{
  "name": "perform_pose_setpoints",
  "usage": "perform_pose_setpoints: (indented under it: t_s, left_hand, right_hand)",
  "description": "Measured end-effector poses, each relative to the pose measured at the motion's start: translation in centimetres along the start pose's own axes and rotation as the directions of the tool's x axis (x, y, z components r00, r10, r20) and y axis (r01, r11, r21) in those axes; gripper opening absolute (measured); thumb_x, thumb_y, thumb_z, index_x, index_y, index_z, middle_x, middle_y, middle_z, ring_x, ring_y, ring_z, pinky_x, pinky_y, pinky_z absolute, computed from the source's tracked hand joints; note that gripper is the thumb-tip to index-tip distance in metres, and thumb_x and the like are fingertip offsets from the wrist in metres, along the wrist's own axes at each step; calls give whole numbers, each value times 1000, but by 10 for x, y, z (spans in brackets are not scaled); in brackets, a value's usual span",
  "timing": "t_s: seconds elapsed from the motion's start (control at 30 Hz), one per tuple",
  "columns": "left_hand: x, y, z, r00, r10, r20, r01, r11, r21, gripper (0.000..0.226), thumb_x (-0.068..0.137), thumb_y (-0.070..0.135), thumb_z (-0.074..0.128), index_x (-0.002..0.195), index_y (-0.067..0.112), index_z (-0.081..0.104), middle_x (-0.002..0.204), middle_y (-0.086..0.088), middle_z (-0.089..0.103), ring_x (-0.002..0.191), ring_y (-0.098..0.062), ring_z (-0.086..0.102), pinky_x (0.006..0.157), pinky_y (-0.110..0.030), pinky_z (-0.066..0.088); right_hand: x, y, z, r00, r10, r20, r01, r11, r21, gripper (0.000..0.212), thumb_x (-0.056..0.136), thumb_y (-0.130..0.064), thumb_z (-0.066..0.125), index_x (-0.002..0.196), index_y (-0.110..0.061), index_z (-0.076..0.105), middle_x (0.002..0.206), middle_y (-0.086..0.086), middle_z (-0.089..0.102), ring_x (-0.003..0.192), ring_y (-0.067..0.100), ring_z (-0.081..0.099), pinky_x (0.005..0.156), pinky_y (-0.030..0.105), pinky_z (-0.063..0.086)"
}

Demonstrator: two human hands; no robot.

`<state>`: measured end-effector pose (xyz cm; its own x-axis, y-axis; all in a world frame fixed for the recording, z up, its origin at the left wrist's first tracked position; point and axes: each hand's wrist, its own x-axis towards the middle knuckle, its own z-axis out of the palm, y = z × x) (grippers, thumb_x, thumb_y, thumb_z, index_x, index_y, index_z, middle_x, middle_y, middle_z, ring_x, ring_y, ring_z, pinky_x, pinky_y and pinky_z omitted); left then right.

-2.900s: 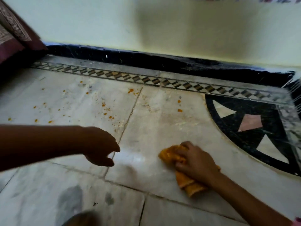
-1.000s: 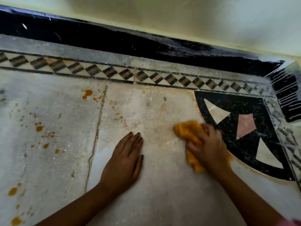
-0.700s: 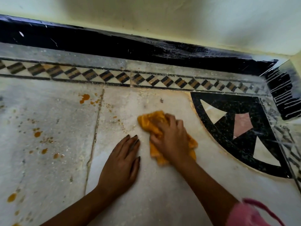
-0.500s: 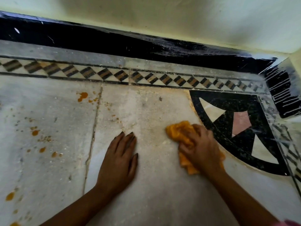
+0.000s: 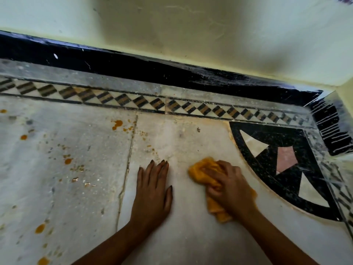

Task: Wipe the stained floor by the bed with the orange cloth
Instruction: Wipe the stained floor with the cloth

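My right hand presses the crumpled orange cloth against the pale marble floor, fingers closed over it. Part of the cloth sticks out ahead of the fingers and part below the palm. My left hand lies flat on the floor just left of the cloth, fingers apart, holding nothing. Orange stains dot the left slab, with more drops spread toward the left edge.
A black skirting runs along the pale wall at the back. A diamond-pattern border strip lies in front of it. A black inlay quarter-circle fills the right corner. A floor joint separates the two slabs.
My right hand has swept the cloth left and right over the right slab and now sits slightly left of half a second ago. My left hand has stayed planted on the floor.
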<state>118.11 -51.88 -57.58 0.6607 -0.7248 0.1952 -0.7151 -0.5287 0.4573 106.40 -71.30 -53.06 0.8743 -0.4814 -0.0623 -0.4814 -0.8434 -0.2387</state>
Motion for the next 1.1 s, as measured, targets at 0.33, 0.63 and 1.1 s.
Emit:
perform_pose_setpoints:
  t_s: [0.33,0.63,1.1]
  left_hand:
    - [1,2,0,998,-60,24,60,998,-10,57,87,31,39,138,6,34,135,-16,50,130,-33,36,105,-51,24]
    - [-15,-20,-12,987,-160,-26,159,986,-44,59,86,34,43,135,1,44,137,-17,48,130,-30,37,107,-38,26]
    - [-22,-33,-20,986,-166,8,163,972,169,64,90,42,40,138,1,41,142,-14,44,133,-28,37,108,-45,24]
  right_hand:
    - [108,-73,11,971,201,130,-187,976,-113,64,90,-60,36,146,-44,9,157,10,0,139,42,8,107,59,20]
    - [42,5,0,1000,19,-21,-22,990,-139,52,80,-46,59,129,-27,54,131,14,46,103,36,49,71,39,46]
    - [55,-44,10,901,-423,94,429,901,-62,53,72,-54,49,124,-42,54,124,10,52,92,30,56,60,35,49]
